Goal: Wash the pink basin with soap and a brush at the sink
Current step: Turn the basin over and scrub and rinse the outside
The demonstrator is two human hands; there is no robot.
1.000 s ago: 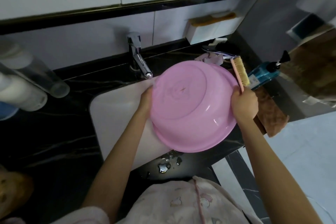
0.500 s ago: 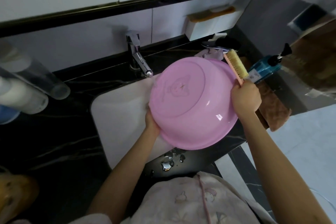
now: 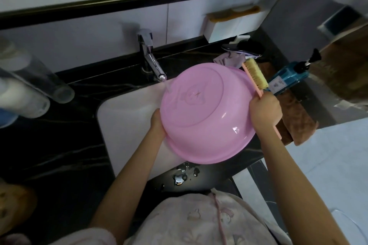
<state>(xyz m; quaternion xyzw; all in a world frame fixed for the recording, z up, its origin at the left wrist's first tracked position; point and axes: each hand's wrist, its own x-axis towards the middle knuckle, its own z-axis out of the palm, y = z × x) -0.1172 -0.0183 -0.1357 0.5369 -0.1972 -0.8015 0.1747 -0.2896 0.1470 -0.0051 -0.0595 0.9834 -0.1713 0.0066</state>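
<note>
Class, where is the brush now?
Head view: the right hand grips the brush at the right side of the pink basin, beside the blue pump bottle.

The basin [image 3: 207, 113] is smooth pink plastic with glossy highlights; the brush [image 3: 315, 78] has a pink plastic handle and coarse straw-coloured bristles; the tap [image 3: 151, 61] is polished shiny metal; the worktop [image 3: 59, 145] is dark glossy veined stone, wet in spots; the sink [image 3: 127, 117] looks matt white; the brown cloth [image 3: 298, 123] looks soft and quilted.
</note>
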